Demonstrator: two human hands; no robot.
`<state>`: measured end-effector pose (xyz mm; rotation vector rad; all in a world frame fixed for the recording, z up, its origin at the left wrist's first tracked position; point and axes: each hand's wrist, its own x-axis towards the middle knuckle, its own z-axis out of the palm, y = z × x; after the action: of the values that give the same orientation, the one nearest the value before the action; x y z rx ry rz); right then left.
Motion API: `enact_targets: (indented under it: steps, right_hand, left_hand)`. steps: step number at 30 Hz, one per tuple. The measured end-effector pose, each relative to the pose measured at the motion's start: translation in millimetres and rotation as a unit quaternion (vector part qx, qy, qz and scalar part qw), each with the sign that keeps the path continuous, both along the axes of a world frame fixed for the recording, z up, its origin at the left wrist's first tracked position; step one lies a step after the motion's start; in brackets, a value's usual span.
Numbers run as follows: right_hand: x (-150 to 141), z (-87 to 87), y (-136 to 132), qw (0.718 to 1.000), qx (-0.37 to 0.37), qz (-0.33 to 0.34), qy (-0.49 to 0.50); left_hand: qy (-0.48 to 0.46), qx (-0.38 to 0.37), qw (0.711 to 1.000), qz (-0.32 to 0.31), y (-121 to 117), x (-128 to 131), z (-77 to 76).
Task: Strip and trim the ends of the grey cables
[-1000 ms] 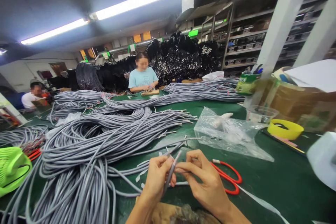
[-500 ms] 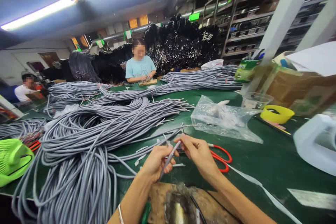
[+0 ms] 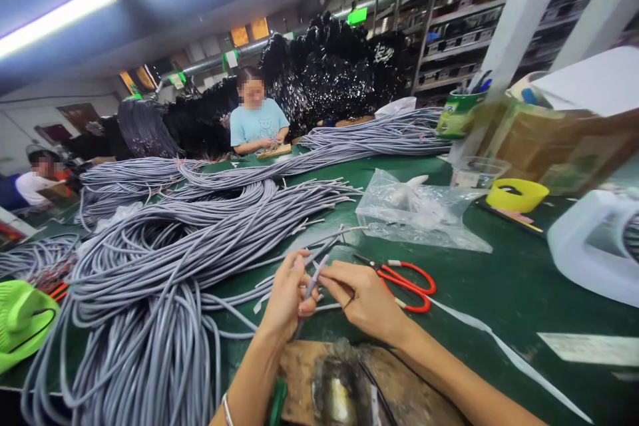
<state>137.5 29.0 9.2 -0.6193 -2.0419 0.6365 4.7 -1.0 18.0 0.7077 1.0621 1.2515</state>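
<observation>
My left hand [image 3: 289, 293] is closed around a grey cable [image 3: 313, 279], whose end points up and away from me. Fingers of my right hand [image 3: 357, 289] pinch at the same cable near its tip, close beside the left fingers. What exactly lies between the right fingertips is too small to make out. Red-handled scissors [image 3: 424, 293] rest on the green table just right of my right hand. Left of my hands lies a large coiled bundle of grey cables [image 3: 200, 239], its cut ends towards the middle.
A wooden board with a dark metal device [image 3: 339, 386] sits below my wrists. Rightward are a clear plastic bag [image 3: 419, 213], yellow tape [image 3: 516, 195], a white strip [image 3: 509, 353] and a translucent container [image 3: 594, 246]. A green fan [image 3: 22, 326] stands left. A co-worker [image 3: 259, 120] sits opposite.
My right hand has come lower on the cable and its fingers have folded closer to my left hand. My left fingers have shifted on the cable. The view has moved slightly.
</observation>
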Motion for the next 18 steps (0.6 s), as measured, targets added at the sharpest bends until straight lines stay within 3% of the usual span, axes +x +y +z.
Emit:
enact_targets:
  steps: [6,10,12,14,18]
  right_hand:
    - [2.7,-2.5,10.4,0.992,0.077,-0.088,-0.052]
    - [14.2,1.0,21.2,0.981,0.019,-0.19,-0.044]
    - [22.3,6.0,24.7,0.986,-0.049,-0.157,0.005]
    - [29.1,11.8,25.2,0.991,-0.104,-0.072,0.041]
    - [34.7,19.3,19.6,0.995,-0.084,0.005,0.05]
  left_hand:
    - [0.022,0.08,0.997,-0.012,-4.1,-4.6,1.7]
    - [0.071,0.112,0.991,-0.017,-4.9,-4.0,-1.9]
    - [0.101,0.126,0.987,-0.024,-5.1,-2.3,-2.1]
    - [0.142,0.14,0.979,-0.033,-5.2,-0.1,-1.9]
    - [0.222,0.197,0.954,-0.038,-5.5,3.6,-3.1]
